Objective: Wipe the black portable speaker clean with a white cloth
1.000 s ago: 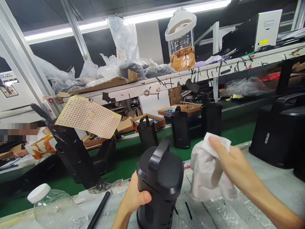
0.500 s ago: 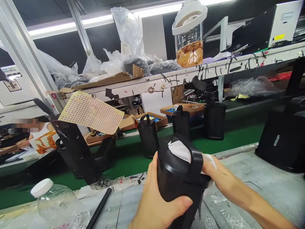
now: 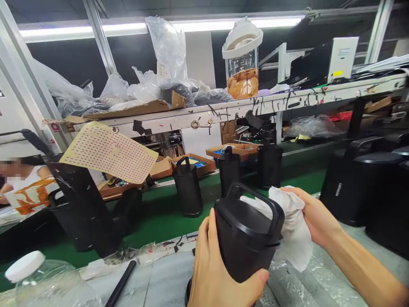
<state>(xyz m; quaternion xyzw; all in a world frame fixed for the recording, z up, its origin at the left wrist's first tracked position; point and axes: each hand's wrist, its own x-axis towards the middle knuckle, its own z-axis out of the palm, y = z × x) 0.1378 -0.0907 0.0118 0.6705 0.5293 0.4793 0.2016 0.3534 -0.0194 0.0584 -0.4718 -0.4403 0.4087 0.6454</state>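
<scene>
A black speaker with a loop handle on top is tilted in front of me. My left hand wraps round its near side, thumb across the front and fingers along the left edge. My right hand pinches a crumpled white cloth beside the handle. One end of that cloth passes under the handle onto the speaker's top; the rest hangs down along the right side. My right fingertips are partly hidden behind the cloth.
Several similar black speakers stand on the green belt, and more at the right. A clear bottle and a black rod lie at lower left. A dotted yellow sheet hangs ahead. Another person sits at far left.
My right hand has drawn back to the right and up from the handle, with more of the cloth now showing. The left hand still holds the speaker. The view has turned rightward.
</scene>
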